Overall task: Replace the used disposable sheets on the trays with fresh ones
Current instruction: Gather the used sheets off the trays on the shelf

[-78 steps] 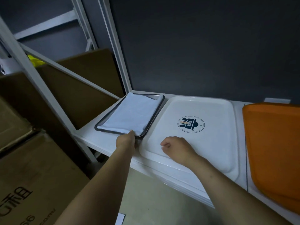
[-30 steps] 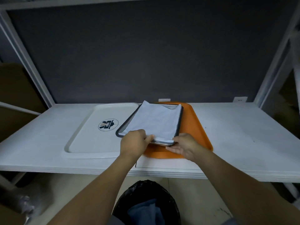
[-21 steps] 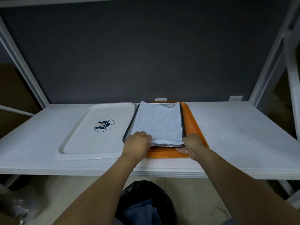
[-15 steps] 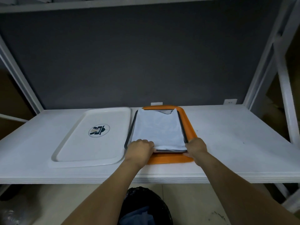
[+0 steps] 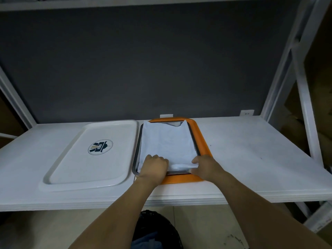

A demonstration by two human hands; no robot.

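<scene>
two hands at the near end of a dark tray [image 5: 135, 163] that sits inside an orange tray [image 5: 203, 141] on the white shelf [image 5: 251, 150]. a white sheet [image 5: 167, 141] covers the dark tray almost fully; its far edge dips and shows a bit of tray bottom. left hand [image 5: 154, 168] is over the near left corner, fingers curled down onto the sheet, gripping it. right hand [image 5: 206, 167] is at the near right corner, thumb on top, pinching the sheet where it bunches up. can't tell if either hand also has the tray rim. a white tray [image 5: 59, 174] with a round logo [image 5: 100, 147] lies just left of the dark tray, bare, almost touching it. a black bin bag [image 5: 161, 225] stands on the floor under the shelf edge, between the forearms. a dark wall panel runs behind the shelf, with white rack posts at both sides.
</scene>
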